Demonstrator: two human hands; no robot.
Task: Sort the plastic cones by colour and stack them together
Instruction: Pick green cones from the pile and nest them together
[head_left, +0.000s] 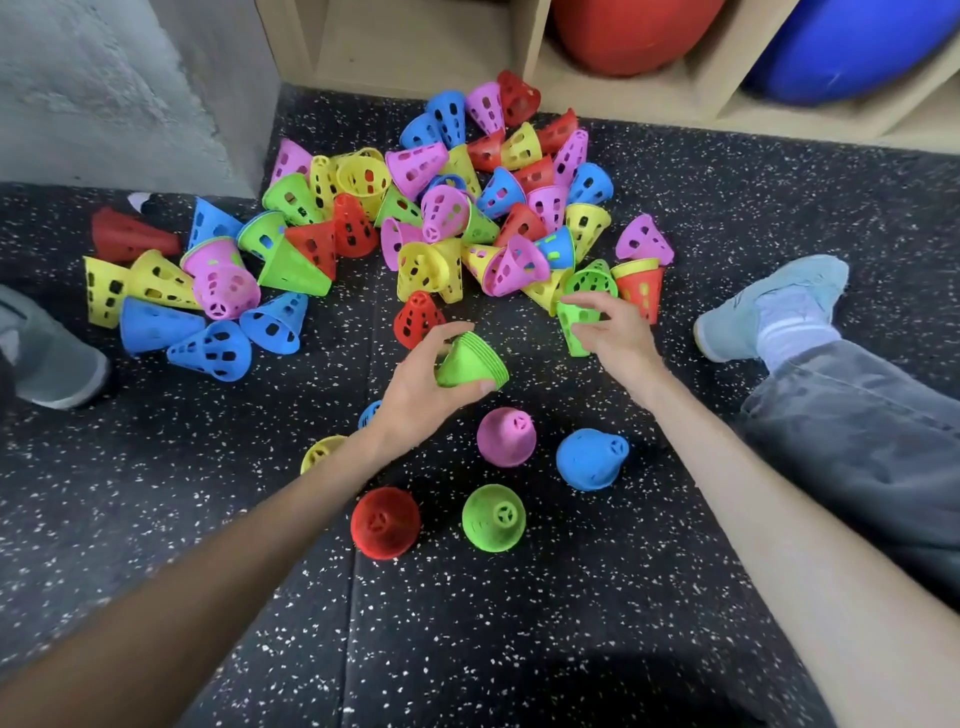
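**Now sorting: green cones in both hands**

Nearest the camera, four sorted stacks are standing tip-up on the speckled floor: a red stack, a green stack, a pink stack and a blue stack. A yellow cone and a blue cone are showing partly behind the left forearm.

Just beyond, the left hand is holding a nested bunch of green cones above the floor, fingers curled over the narrow end and thumb under the rims. The right hand is reaching to a single green cone at the pile's near edge, fingers curling around it; whether it is lifting clear of the floor I cannot tell.

Farther out, the mixed pile of red, yellow, blue, pink and green cones is lying scattered. A light-blue shoe is resting to the right. At the back, a wooden shelf is holding a red ball and a blue ball.
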